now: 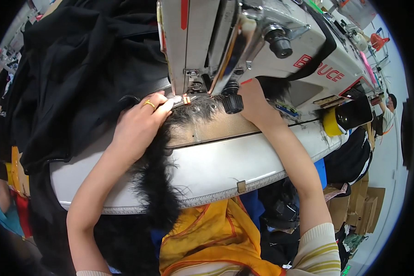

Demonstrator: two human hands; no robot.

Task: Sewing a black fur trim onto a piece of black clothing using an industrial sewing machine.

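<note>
We see L hand [140,122], fingers curled, hold we can't tell; black fur strip [158,186] just beside, on near right, long axis near–far; R hand [255,102] farther from it, fingers hidden, grip also can't tell.

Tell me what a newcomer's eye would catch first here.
Probably the big white sewing machine across the upper middle and right, with the left hand and right hand at its base. Next, the shaggy black fur hanging over the front edge of the white table, then the bright orange cloth at the lower centre.
</note>
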